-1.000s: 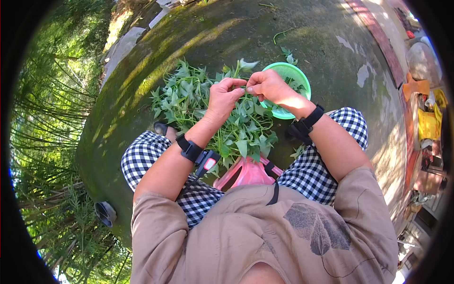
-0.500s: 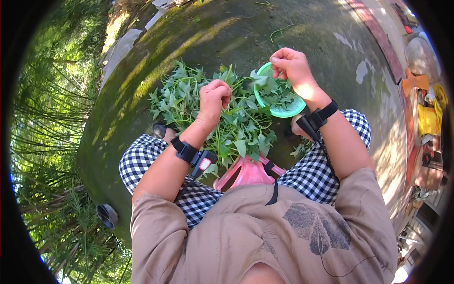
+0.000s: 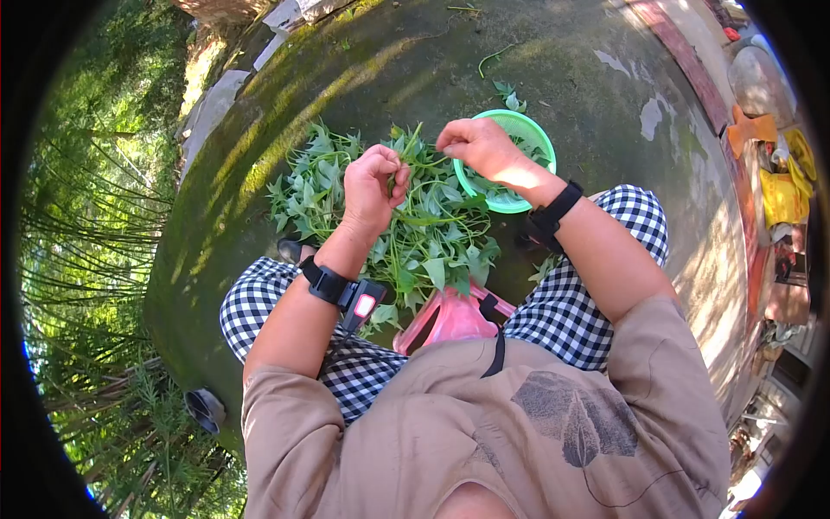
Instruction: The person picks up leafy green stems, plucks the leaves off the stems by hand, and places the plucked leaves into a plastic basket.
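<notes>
Head view: hard, moss-stained ground (image 3: pixel 588 112), dappled with light. On it all, largest first: a soft, creased tan shirt (image 3: pixel 406 415) printed with a dark leaf motif (image 3: pixel 579 419); black-and-white checked trousers (image 3: pixel 584 268); a tangled heap of greens (image 3: pixel 437 246), its leaves pointed and stalks thin; just beside it on the right, a round, bright green basket (image 3: pixel 510 206) holding more leaves. Above the heap, the left hand (image 3: pixel 372 189) curls tightly around slender stems (image 3: pixel 419 157); the right hand (image 3: pixel 486 150) bends thumb and fingers at their end, its grip unclear.
</notes>
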The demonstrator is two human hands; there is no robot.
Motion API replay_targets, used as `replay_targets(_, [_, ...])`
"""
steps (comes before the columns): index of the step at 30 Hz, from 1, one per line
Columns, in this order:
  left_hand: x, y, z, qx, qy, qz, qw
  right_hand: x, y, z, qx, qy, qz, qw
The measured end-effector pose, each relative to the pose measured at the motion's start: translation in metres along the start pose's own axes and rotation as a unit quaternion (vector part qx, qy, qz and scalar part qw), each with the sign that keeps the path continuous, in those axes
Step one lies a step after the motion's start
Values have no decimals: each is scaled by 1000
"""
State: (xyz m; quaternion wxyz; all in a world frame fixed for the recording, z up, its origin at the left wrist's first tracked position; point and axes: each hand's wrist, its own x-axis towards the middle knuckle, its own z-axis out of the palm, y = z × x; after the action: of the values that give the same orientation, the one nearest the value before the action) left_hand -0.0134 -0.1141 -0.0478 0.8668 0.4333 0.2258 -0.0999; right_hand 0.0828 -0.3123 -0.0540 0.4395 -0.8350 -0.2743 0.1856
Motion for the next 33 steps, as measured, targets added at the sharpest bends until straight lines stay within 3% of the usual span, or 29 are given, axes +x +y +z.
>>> replay_targets(2, [-1,3,9,1,-3,-10,1000,5,-15,12,78,-19,-19,997])
replay_targets(6, [-2,11,17,23,22,4,999,15,-25,17,241,-78,91,963])
replay_targets(10, [3,10,10,100,58,35,993,16,-20,20,10,39,-73,997])
replay_targets(13, [2,7,6,151,29,34,987,14,-18,23,-18,100,-23,995])
replay_targets(16, [1,6,8,153,23,40,987,15,-17,20,96,99,-15,990])
replay_targets(19, [1,11,10,103,33,53,993,19,-31,12,297,101,113,943])
replay_targets(23, [2,8,3,97,29,25,995,25,-33,-4,376,124,157,905])
replay_targets(33, [8,-3,-33,158,193,-41,968,31,-14,-80,516,188,86,832])
